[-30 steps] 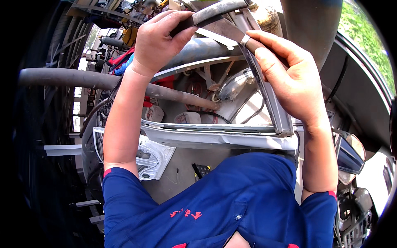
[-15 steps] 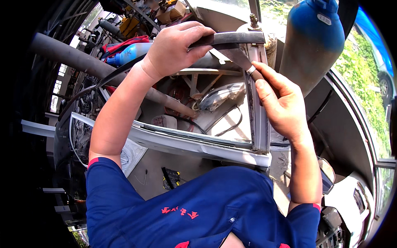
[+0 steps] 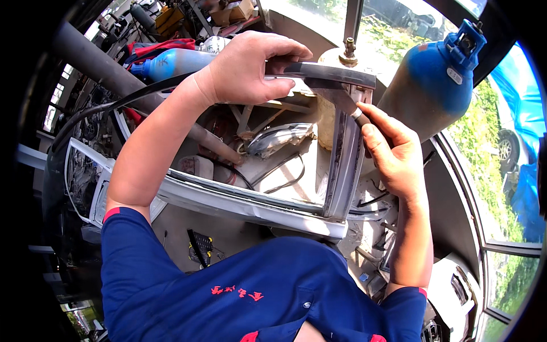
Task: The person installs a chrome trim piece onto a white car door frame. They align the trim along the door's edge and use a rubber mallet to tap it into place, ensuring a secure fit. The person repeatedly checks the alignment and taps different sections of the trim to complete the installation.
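A white metal window frame (image 3: 250, 204) is held up in front of me, with a black rubber seal strip (image 3: 327, 70) along its top edge and down its right side. My left hand (image 3: 250, 68) grips the top rail and the strip together. At the upper right corner of the frame, my right hand (image 3: 393, 154) pinches a small flat blade-like tool (image 3: 342, 100) at its fingertips. The tool's point lies against the seal there. A loose length of the black strip (image 3: 114, 105) trails off to the left.
A blue gas cylinder (image 3: 439, 80) and a tan cylinder with a brass valve (image 3: 345, 48) stand beyond the frame. A thick grey pipe (image 3: 97, 62), a blue bottle (image 3: 171, 62) and cluttered parts lie upper left. A blue car (image 3: 521, 114) is outside on the right.
The frame sits lower in view and the gas cylinders have come into sight. My right hand has slid from the frame's right side to its upper corner. My left hand keeps its grip.
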A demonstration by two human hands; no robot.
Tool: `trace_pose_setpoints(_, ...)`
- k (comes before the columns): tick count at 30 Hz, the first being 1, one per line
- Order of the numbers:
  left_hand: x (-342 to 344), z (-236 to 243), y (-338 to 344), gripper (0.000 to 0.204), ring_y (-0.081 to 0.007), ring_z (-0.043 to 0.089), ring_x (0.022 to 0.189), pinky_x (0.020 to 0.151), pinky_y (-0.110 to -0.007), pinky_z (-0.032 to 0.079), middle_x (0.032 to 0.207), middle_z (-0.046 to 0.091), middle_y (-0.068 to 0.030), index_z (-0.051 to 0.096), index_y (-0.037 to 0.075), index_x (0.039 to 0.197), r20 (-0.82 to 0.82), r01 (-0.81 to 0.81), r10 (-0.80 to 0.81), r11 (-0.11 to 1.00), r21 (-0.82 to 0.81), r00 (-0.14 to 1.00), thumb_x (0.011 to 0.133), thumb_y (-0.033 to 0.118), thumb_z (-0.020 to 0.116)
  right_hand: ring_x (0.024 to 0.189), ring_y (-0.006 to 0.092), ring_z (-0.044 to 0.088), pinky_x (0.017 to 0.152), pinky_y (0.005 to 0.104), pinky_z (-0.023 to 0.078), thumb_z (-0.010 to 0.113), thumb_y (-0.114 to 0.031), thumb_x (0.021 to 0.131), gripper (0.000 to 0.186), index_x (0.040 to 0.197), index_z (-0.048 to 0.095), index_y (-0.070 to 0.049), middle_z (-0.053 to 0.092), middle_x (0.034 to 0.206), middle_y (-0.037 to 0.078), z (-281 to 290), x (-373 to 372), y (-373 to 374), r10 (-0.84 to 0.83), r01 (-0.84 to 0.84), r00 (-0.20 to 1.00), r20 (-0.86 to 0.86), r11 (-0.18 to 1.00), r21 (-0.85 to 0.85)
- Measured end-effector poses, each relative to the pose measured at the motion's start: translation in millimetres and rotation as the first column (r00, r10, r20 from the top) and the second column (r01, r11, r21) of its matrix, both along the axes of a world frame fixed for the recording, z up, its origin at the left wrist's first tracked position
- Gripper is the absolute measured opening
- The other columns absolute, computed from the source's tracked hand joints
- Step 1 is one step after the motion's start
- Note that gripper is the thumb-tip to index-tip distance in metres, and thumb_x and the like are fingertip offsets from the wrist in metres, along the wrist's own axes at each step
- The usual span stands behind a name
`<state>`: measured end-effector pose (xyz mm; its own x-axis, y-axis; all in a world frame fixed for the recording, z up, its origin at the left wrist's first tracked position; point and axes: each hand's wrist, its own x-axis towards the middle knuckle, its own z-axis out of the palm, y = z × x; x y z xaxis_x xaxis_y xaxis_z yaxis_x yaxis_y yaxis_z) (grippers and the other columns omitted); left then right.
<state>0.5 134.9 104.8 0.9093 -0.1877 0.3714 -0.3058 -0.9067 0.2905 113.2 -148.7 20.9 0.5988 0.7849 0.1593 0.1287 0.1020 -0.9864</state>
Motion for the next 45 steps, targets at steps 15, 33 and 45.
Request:
trace_pose_setpoints(15,6.8,5.6,14.7,0.044,-0.0180,0.067,0.090,0.088,-0.029,0.054,0.105,0.070,-0.0107,0.066,-0.003,0.124,-0.150,0.041,-0.065,0.986,-0.161,0.987,0.083,0.015,0.067,0.076,0.0022,0.053,0.069,0.0189,0.045,0.069,-0.011,0.098,0.033,0.130,0.068,-0.002,0.067,0.090,-0.004,13.7,14.2,5.8,0.037,-0.033,0.996,0.076,0.997,-0.063)
trace_pose_setpoints(33,-48.8,12.9,116.5,0.053,-0.0140,0.047,0.051,0.053,-0.031,0.040,0.058,0.055,-0.0035,0.071,-0.001,0.082,-0.820,-0.652,0.347,0.757,-0.042,0.455,0.102,0.034,0.037,0.088,0.0069,0.066,0.081,0.0226,0.053,0.077,-0.007,0.091,0.015,0.098,0.070,0.004,0.075,0.092,0.007,17.0,31.4,23.4,-0.144,0.136,0.913,0.382,0.990,0.046)
trace_pose_setpoints(45,-47.2,7.3,119.4,0.050,-0.0143,0.047,0.051,0.052,-0.031,0.040,0.065,0.060,-0.0060,0.068,-0.002,0.080,-0.828,-0.649,0.308,0.756,-0.087,0.469,0.101,0.032,0.037,0.084,0.0084,0.067,0.079,0.0240,0.054,0.077,-0.007,0.090,0.015,0.098,0.072,0.004,0.074,0.089,0.006,22.6,5.6,51.7,-0.162,0.137,0.925,0.343,0.986,0.095)
